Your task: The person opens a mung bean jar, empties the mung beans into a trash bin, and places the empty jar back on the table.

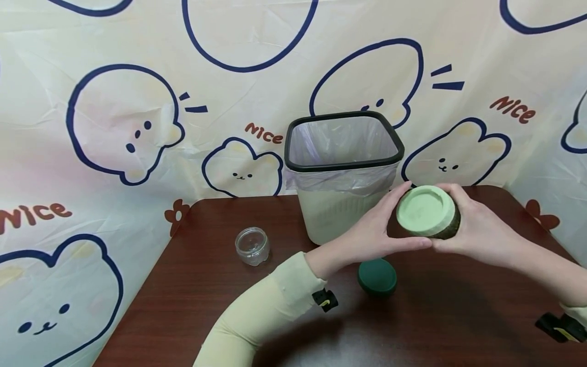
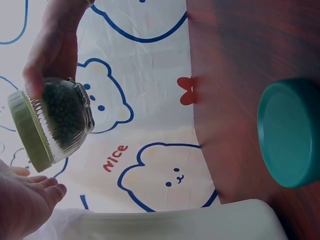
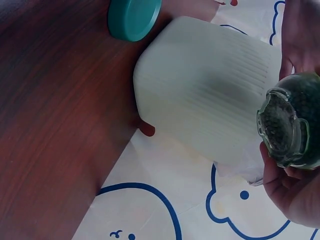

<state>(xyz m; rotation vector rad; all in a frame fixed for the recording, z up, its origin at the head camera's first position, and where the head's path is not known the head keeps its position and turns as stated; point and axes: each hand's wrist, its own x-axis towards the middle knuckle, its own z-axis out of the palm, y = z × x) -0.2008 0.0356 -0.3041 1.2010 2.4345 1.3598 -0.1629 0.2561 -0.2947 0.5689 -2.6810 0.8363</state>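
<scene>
Backdrop: a pale cloth (image 1: pixel 229 109) with outlined bear faces hangs behind the dark wooden tabletop (image 1: pixel 179 300).
Green jar: the jar (image 2: pixel 65 115), dark green inside, is held in the air above the tabletop, right of the bin (image 1: pixel 337 219) in the head view.
Right hand: this hand (image 1: pixel 481 229) curls round the jar's side, gripping it.
Left hand: this hand (image 1: pixel 373 229) makes a wide C about the pale green lid (image 1: pixel 424 210); whether it grips or only touches, I cannot tell.
Slip: smooth, rounded walls could slide if the right hand's hold loosens.
Spill: the contents could tip out if the lid came free while the jar leans.
Pointing: lid upward, base down.
Long axis: little length in so squat a shape; the lid-to-base line is tilted, lid leaning toward the left hand.
</scene>
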